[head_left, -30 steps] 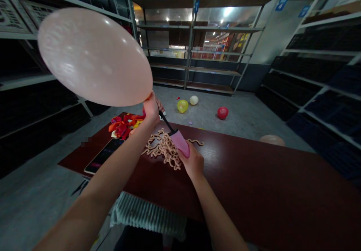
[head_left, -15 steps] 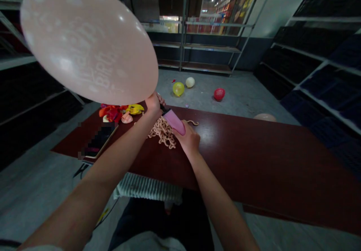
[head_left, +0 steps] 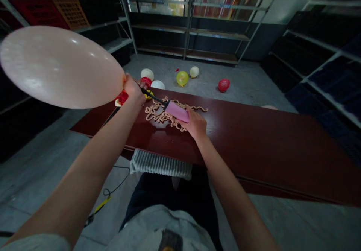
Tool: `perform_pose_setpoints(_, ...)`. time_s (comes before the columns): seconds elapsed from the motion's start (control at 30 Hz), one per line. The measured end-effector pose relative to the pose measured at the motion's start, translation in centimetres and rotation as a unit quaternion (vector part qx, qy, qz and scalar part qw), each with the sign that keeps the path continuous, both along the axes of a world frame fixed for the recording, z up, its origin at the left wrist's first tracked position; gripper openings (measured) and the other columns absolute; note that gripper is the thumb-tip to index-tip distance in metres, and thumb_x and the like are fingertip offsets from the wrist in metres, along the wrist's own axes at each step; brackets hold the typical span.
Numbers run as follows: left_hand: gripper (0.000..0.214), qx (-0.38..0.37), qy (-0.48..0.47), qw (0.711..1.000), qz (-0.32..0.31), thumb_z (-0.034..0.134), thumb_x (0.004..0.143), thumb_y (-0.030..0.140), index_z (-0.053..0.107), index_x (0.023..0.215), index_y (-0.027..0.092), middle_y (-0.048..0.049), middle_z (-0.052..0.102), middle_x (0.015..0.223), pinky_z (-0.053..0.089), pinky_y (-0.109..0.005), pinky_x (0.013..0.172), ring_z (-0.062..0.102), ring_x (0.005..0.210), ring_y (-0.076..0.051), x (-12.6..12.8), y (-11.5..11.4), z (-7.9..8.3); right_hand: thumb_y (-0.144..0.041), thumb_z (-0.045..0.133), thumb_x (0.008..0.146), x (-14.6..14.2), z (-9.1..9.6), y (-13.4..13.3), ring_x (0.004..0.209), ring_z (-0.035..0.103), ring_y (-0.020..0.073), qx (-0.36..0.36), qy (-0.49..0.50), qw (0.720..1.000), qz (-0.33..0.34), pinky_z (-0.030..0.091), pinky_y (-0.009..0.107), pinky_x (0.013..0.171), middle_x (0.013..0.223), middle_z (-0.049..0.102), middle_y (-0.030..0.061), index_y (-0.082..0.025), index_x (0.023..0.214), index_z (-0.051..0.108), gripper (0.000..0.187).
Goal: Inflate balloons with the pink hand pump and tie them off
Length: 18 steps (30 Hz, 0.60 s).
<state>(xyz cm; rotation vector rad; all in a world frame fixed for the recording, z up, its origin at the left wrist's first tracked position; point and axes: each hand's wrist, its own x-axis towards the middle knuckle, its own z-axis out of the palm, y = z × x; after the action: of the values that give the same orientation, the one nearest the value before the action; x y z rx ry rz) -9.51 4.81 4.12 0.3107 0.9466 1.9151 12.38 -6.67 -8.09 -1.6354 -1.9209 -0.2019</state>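
A large pale pink balloon [head_left: 59, 68], inflated, stretches left from my left hand [head_left: 135, 88], which is closed around its neck and the black end of a hand balloon pump. The pump's pink barrel [head_left: 177, 111] lies in the closed grip of my right hand [head_left: 196, 123]. Between both hands the black rod [head_left: 155, 96] is drawn well out. Under the pump, thin beige curly strands [head_left: 155, 115] lie in a loose heap on the dark red table [head_left: 248, 142]. Flat red balloons [head_left: 122, 97] show partly behind my left wrist.
On the floor beyond the table are inflated balloons: a yellow one [head_left: 182, 78], a red one [head_left: 223, 85] and several whites. Metal shelves [head_left: 214, 36] stand at the back and both sides. A cable [head_left: 117, 185] lies on the floor at left.
My hands have moved apart, and much more of the pump's black rod shows. The balloon has swung down and left with my left hand. The camera view has shifted.
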Motion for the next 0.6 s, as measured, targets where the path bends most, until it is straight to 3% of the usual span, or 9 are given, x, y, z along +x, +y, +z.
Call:
perform_pose_setpoints(0.17,0.048,0.015,0.004,1.000,0.014,0.034,0.111,0.036,0.023,0.068,0.019,0.0063,0.021,0.051,0.024,-0.022,0.046,0.023,0.042,-0.008,-3.1,-1.1,1.9,-0.052,0.067,0.087,-0.1,0.0,-0.3,0.104,0.066,0.0267,0.009,-0.036,0.999,0.018,0.049,0.036,0.088,0.125,0.069,0.0139,-0.017,0.136,0.055,0.061)
perform_pose_setpoints(0.3,0.048,0.049,0.012,0.998,0.023,0.036,0.111,0.038,0.022,0.068,0.019,0.0062,0.018,0.053,0.020,-0.022,0.045,0.021,0.043,-0.009,-3.7,-1.2,3.0,-0.038,0.068,0.088,0.4,0.2,-0.5,0.106,0.063,0.0282,0.010,-0.071,0.997,0.009,0.047,0.039,0.090,0.124,0.068,0.0144,-0.017,0.136,0.054,0.055)
perform_pose_setpoints(0.43,0.047,0.064,0.026,0.997,0.019,0.031,0.112,0.039,0.025,0.069,0.020,0.0062,0.019,0.054,0.021,-0.022,0.045,0.024,0.042,-0.008,-2.0,-1.1,3.0,-0.031,0.068,0.087,1.6,0.3,-0.3,0.109,0.061,0.0296,0.017,-0.062,0.998,-0.024,0.047,0.042,0.091,0.123,0.065,0.0144,-0.016,0.134,0.053,0.052)
perform_pose_setpoints(0.6,0.048,0.032,0.025,0.999,0.036,0.032,0.112,0.039,0.024,0.068,0.021,0.0062,0.021,0.054,0.023,-0.022,0.043,0.027,0.040,-0.007,2.6,-0.8,1.9,-0.031,0.066,0.086,2.9,0.0,0.3,0.108,0.061,0.0314,0.007,-0.019,0.997,-0.076,0.048,0.045,0.091,0.114,0.067,0.0149,-0.014,0.121,0.059,0.040)
